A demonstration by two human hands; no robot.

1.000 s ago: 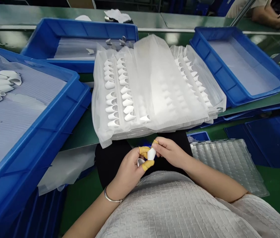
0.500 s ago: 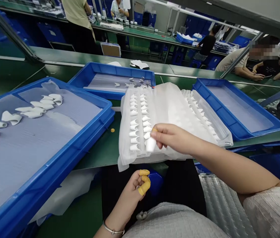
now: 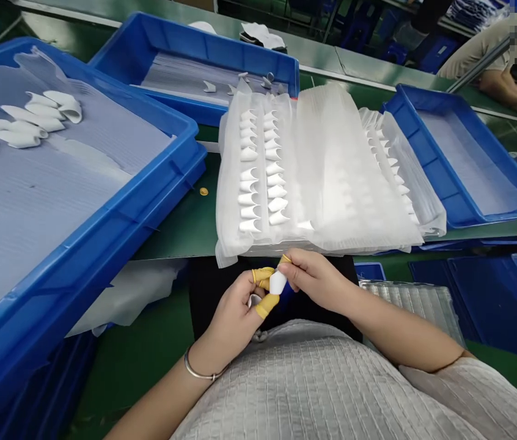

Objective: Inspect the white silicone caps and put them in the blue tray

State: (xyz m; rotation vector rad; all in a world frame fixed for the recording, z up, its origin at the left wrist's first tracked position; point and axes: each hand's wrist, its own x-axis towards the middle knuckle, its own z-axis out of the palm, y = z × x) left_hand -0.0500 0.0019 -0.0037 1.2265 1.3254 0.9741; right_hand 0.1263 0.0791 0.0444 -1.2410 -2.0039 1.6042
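Observation:
My left hand [image 3: 235,305], with yellow finger cots on its thumb and fingers, is closed on a small white curved piece [image 3: 277,283] in front of my lap. My right hand [image 3: 316,276] pinches the upper end of the same piece, and a yellow cot covers its index fingertip. Another white curled piece [image 3: 253,300] shows partly inside my left palm. Just beyond the hands, a clear tray lined with thin white sheet [image 3: 332,177] bears rows of similar white pieces [image 3: 250,198]. Part of the sheet covers the middle rows.
On the left, a stacked blue bin [image 3: 167,174] carries several white curled pieces [image 3: 33,119]. Behind the tray stands another blue bin [image 3: 222,58] with a few pieces; a third blue bin [image 3: 451,177] is at right. A loose yellow cot [image 3: 204,191] lies on the green table [image 3: 180,229].
My right hand has come down from the tray with the white piece to meet my left hand, which now grips it too. The view has tilted downward.

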